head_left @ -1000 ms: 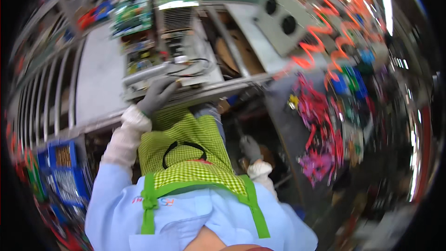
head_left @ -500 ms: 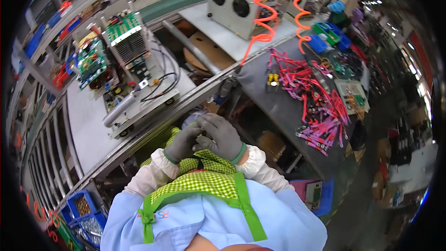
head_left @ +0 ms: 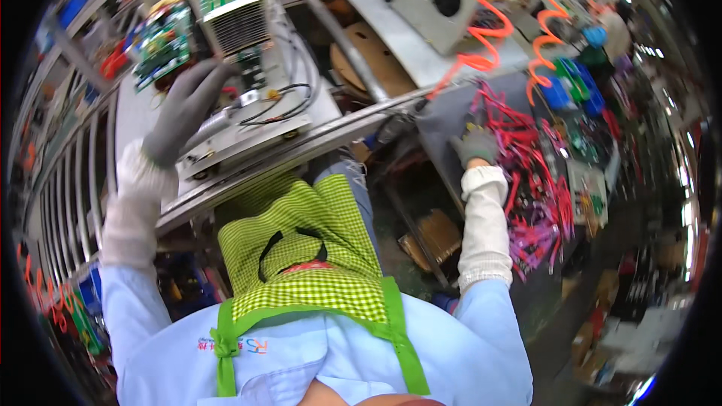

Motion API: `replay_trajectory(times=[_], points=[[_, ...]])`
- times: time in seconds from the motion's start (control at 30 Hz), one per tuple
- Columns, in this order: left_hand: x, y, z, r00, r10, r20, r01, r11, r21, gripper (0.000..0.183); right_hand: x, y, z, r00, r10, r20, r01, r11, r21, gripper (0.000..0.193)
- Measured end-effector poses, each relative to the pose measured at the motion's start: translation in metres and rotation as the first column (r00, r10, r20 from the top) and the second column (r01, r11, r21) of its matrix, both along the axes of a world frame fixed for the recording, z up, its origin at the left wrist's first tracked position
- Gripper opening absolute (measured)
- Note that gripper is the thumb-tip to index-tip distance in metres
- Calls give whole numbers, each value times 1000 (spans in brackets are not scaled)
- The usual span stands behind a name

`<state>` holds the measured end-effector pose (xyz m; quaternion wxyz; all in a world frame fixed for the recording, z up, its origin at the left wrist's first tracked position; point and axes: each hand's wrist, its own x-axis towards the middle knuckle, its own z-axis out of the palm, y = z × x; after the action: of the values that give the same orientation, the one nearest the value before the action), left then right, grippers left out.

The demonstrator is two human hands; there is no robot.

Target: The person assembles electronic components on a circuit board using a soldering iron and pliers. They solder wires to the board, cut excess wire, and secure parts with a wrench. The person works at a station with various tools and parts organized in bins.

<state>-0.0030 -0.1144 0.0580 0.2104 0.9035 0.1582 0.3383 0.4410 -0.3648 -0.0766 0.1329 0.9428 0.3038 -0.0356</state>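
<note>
My left hand [head_left: 184, 109], in a grey glove, is raised over the near left part of an open equipment chassis [head_left: 259, 124]. Its fingers are stretched out toward a green circuit board [head_left: 165, 45] and a finned metal heat sink [head_left: 237, 26]; it holds nothing that I can see. My right hand [head_left: 477, 146], gloved alike, is down on the dark table mat at the left edge of a pile of red and pink cables [head_left: 526, 158]. A bit of yellow from a small hand tool [head_left: 472, 128] shows at its fingers, which are too blurred to tell their grip.
Coiled orange air hoses [head_left: 492, 26] hang over the far side. A grey metal box with two black fans [head_left: 432, 0] stands at the back. Blue and green bins [head_left: 568, 86] sit beyond the cables. A metal rail [head_left: 331, 131] runs along the bench front.
My hands have parted from together in front of the apron. The left has gone up and left over the chassis; the right has reached right to the yellow-handled tools by the cables.
</note>
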Motion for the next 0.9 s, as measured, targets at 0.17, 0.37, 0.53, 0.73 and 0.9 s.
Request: replay_trajectory(times=[0.17, 0.37, 0.53, 0.73, 0.9], points=[[10, 64, -6, 719, 338, -607, -94, 913, 397, 27, 35, 8, -18, 996, -10, -92, 19, 995, 97, 76], [46, 93, -58, 360, 466, -808, 48, 856, 515, 15, 72, -79, -18, 905, 197, -377, 25, 859, 511, 27], [44, 106, -74, 191, 446, -874, 38, 887, 460, 14, -64, -92, 34, 659, 546, -518, 615, 7, 789, 38], [27, 97, -49, 455, 364, -813, -49, 922, 385, 27, -155, 9, 32, 263, 712, -651, 604, 405, 687, 43], [3, 74, -34, 526, 330, -784, -89, 938, 335, 29, -178, 118, 21, 406, 851, -332, -132, 414, 900, 30]])
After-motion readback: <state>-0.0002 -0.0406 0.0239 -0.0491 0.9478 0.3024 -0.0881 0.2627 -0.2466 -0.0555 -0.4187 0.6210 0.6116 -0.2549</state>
